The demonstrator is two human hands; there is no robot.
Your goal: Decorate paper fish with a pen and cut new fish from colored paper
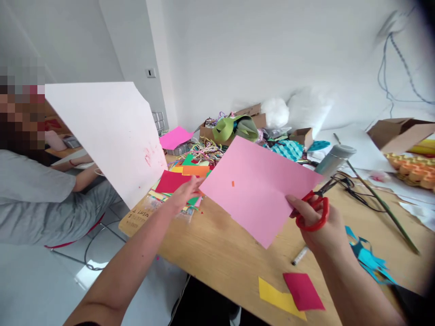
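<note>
Over our table [217, 246], pink paper [261, 181] hangs inward of the near edge, pinched by our right hand [328, 235], with red scissors [326, 216] looped on its fingers. Our left hand [185, 194] extends its fingers beside the paper; we cannot tell whether they grip. Coloured papers [174, 182] pile near the left corner.

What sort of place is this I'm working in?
Likely a craft room or workshop: red-handled scissors in the right hand, piled coloured paper and a tangle of coloured strands on the wooden table.
</note>
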